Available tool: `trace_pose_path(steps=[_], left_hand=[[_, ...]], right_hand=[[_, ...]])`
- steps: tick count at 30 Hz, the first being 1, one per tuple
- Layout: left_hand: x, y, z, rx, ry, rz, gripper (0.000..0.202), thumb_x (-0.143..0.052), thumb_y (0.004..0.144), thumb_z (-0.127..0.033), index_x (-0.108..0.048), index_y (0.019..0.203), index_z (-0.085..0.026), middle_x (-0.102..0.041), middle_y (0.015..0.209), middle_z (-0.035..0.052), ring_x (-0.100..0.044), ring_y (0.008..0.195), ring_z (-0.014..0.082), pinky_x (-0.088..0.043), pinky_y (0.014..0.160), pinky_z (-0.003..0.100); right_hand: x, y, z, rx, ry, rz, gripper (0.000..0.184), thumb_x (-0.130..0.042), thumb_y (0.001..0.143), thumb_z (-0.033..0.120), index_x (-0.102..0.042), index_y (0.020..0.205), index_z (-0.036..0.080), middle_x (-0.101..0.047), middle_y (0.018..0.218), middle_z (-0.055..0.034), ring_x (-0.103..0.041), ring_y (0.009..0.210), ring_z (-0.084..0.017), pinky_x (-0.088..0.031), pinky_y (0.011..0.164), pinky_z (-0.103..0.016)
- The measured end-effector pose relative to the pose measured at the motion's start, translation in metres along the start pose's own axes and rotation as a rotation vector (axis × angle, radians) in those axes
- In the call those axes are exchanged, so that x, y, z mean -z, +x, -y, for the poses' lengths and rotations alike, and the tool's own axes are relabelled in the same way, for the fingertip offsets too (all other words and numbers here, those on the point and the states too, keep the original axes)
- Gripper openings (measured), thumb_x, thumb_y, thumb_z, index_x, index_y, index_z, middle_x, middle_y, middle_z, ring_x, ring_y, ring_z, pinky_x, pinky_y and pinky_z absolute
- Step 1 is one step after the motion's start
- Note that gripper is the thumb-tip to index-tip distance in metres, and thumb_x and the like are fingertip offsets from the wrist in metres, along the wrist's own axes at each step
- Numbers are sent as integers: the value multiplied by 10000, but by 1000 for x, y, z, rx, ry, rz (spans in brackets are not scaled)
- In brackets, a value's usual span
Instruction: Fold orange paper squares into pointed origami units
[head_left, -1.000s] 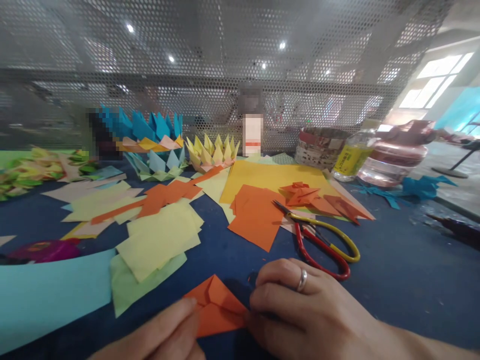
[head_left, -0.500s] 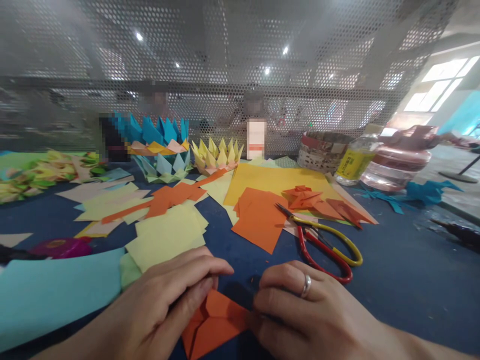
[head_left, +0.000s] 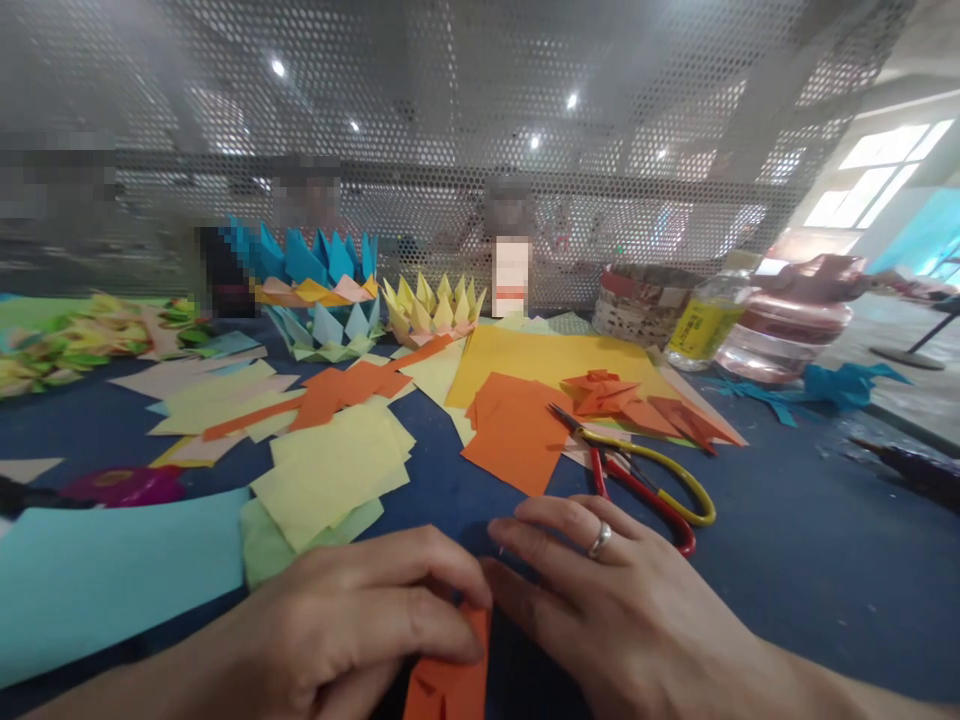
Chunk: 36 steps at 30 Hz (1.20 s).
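Note:
A narrow piece of folded orange origami paper (head_left: 450, 685) lies at the bottom edge of the head view. My left hand (head_left: 352, 605) is closed around its upper left part, with bent fingers pressing it near the top. My right hand (head_left: 600, 590), wearing a silver ring, rests palm down just to the right. Its fingers are stretched out and apart, with the index fingertip at the paper's top right edge; its thumb is hidden. Beyond the right hand lie scissors (head_left: 688, 492) with one red and one yellow handle loop, partly covered by that hand.
Orange squares (head_left: 517, 440) and yellow sheets (head_left: 547, 355) lie ahead, pale yellow squares (head_left: 330, 470) and a light blue sheet (head_left: 120, 580) to the left. Folded-paper rings (head_left: 435, 310) stand behind. A bottle (head_left: 701, 325) and pink container (head_left: 787, 325) stand back right, before a perforated metal screen (head_left: 450, 130).
The orange paper has turned and been folded narrower. My left hand has moved right onto it. My right hand has shifted slightly up and its fingers have straightened.

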<state>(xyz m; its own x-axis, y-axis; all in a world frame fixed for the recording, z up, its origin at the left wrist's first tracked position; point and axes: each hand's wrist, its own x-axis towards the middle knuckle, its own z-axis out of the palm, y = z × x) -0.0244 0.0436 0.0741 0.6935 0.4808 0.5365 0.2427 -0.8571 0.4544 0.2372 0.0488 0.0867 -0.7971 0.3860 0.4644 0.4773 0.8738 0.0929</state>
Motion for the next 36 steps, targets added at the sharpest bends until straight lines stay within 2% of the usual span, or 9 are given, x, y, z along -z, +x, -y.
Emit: trace_pose_path(steps=[5,10,13,15,17,20,25,27,36], left_hand=[[-10,0,-1,-70,162,-68,246,-498,1042,-64,-673,990,-229,-790,1035,5,-746,909,105,-589,837,154],[-3,3,-3,-178,231,-58,197,-525,1064,-96,-666,1061,-233,-836,1058,-35,-776,1098,83,-498,1129,159],[-2,7,-5,-209,280,-13,187,-515,1081,-119,-662,1058,-234,-842,1029,-56,-784,1074,65,-471,1147,141],[-7,7,-6,-229,375,-92,256,-478,1108,-125,-667,966,-224,-836,933,-68,-790,963,57,-497,1090,141],[-15,3,-7,-231,520,-261,352,-407,1132,-123,-685,935,-211,-825,881,-62,-768,874,58,-490,1078,161],[-26,-8,-6,-203,742,-314,364,-378,1122,-108,-713,1017,-207,-822,976,-35,-741,935,103,-416,1176,253],[-30,-14,-7,-80,747,-289,349,-373,1145,-174,-678,984,-223,-788,921,-35,-721,797,115,-521,841,244],[-31,-12,-9,-49,713,-274,361,-372,1147,-183,-656,931,-237,-770,861,-49,-720,744,111,-515,735,249],[-29,-12,-8,-12,534,-220,269,-395,1136,-194,-625,1017,-265,-754,843,-70,-746,732,91,-498,626,249]], right_hand=[[6,-4,2,-60,83,58,303,-557,1078,337,-745,1279,210,-789,1330,-60,-706,1206,-263,-582,974,-403],[7,-1,2,-117,54,116,392,-628,948,204,-735,1325,210,-758,1392,-65,-696,1236,-288,-585,1008,-434],[5,1,1,-149,32,124,448,-604,896,161,-727,1324,124,-754,1381,-120,-684,1235,-322,-575,1039,-465],[5,3,1,-164,34,100,439,-560,908,121,-714,1316,72,-755,1352,-154,-682,1211,-328,-566,1051,-472],[7,5,3,-172,77,42,386,-515,955,69,-718,1282,82,-767,1287,-146,-686,1158,-293,-560,1044,-440],[10,6,7,-171,205,-30,251,-519,1031,77,-741,1131,138,-773,1145,-106,-681,1044,-228,-562,982,-363],[1,2,11,-85,310,-59,164,-754,972,259,-682,851,176,-746,996,-58,-656,935,-202,-559,852,-313],[-4,1,10,-82,297,-68,168,-793,933,231,-669,833,176,-738,981,-45,-653,928,-194,-552,842,-304],[-5,-1,9,-59,305,-128,269,-645,1041,169,-635,773,192,-724,906,-1,-625,849,-154,-527,778,-285]])
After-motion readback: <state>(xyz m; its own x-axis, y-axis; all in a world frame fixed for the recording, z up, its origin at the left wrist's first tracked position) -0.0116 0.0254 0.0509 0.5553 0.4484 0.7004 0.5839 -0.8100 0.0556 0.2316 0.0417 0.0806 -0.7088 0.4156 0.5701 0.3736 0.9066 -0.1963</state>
